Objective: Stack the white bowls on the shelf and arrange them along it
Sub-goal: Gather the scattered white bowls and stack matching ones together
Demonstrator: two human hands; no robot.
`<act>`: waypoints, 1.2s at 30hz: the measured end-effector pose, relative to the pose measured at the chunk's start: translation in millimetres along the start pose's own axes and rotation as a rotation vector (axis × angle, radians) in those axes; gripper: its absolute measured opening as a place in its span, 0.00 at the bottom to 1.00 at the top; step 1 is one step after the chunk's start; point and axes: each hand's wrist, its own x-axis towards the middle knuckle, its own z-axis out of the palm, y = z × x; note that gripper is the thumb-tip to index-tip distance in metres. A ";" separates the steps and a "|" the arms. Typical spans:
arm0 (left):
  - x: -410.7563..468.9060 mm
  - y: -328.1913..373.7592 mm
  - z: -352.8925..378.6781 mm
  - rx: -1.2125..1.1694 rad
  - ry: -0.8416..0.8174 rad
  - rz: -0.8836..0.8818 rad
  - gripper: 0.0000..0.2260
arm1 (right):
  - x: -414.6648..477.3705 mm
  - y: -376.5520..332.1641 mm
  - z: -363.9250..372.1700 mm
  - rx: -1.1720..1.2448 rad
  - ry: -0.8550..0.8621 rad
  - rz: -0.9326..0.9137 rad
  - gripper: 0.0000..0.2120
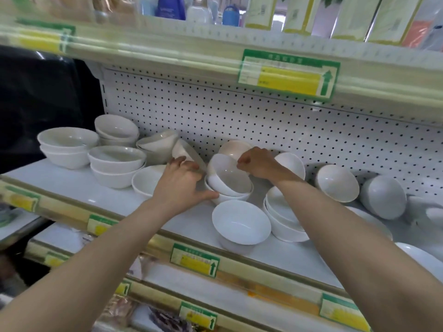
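The main risk I see is the tilted bowl (227,174) between my hands slipping. It sits canted in the bowl beneath it (229,196) rather than nested flat, and my right hand (257,164) has only a fingertip pinch on its far rim. If that pinch lets go, I judge it could slide off the lower bowl and knock the single bowl (241,221) just in front of it toward the shelf edge (239,262). My left hand (182,185) is spread wide, thumb against the lower bowl's near side and fingers reaching to another tipped bowl (185,152) behind it; I cannot tell whether it grips that one or merely touches it. A bump there could topple the leaning bowls (157,143) just beyond my left fingertips.

The bowls are plain glossy white ware, smooth and probably slick to hold, all close in size. To the left of my left hand stand tidy stacks of two (68,147). To the right of my right hand it is untidy: a nested stack (284,221) under my forearm, and several bowls lying on their sides (338,183) against the pegboard back (263,121).
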 end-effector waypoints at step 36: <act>20.1 -154.2 -51.0 -0.142 0.026 0.160 0.22 | 36.6 -121.1 10.0 0.101 0.229 0.186 0.09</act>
